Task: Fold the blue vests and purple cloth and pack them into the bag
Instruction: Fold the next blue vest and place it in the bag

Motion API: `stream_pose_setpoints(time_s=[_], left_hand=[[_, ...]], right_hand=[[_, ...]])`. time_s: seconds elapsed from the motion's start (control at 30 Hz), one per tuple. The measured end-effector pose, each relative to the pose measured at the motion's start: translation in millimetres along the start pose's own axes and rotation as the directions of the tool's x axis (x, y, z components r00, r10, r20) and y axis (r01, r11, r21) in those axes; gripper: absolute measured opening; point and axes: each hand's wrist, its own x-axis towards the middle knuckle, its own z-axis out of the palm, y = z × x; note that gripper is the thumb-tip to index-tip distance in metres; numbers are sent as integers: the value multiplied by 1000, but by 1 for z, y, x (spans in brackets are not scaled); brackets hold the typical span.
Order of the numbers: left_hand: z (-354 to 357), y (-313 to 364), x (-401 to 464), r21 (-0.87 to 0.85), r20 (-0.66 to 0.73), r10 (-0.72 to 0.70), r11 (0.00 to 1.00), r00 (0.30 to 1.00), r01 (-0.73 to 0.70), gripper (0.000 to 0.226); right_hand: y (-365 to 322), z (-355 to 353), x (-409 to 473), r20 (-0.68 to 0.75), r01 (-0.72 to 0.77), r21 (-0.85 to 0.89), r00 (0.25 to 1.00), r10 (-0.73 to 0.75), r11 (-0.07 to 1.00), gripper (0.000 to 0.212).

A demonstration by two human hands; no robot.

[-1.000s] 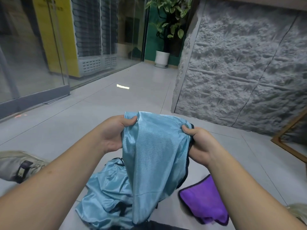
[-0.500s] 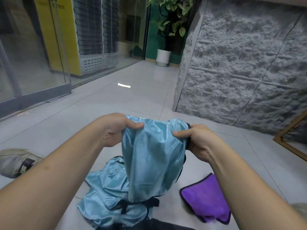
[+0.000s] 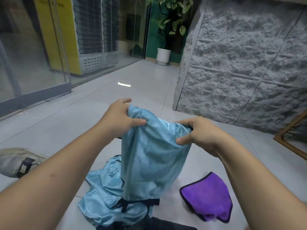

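At the far left we see a beige shoe point(image 3: 18, 161) resting on the tiled floor point(image 3: 49, 123). Our left hand point(image 3: 118, 117) pinches the top left edge of a blue vest point(image 3: 149, 156), thumb pressed on the fabric, and our right hand point(image 3: 201, 133) grips its top right edge, so it hangs between them. Beneath it a second blue vest point(image 3: 101, 191) lies crumpled on the floor. To the right lies the purple cloth point(image 3: 208, 196), apart from both vests. We cannot see any bag.
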Motion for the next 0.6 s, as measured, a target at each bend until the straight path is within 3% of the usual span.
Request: stream_pose_setpoints(time_s=[0.1,0.27,0.33,0.47,0.6], left_hand=[[-2,1,-6,-157,90,15,988,996,-1,13],[-3,2,-9,-430,132,20,902,991,39,6],[-3,3,-10,-551,185,-2,828,983,106,9],[-4,2,-10,-612,303,48,776,952,155,22],[4,-5,-14,-594,445,119,781,887,193,57]], right_hand=[[1,0,1,-63,1,-108,998,-8,994,15],[2,-6,-4,-88,51,134,995,-39,990,14],[1,-7,-7,-76,82,306,995,-61,948,17],[1,-3,-5,-153,91,577,988,-2,811,27],[1,3,-1,-132,37,732,987,88,680,29]])
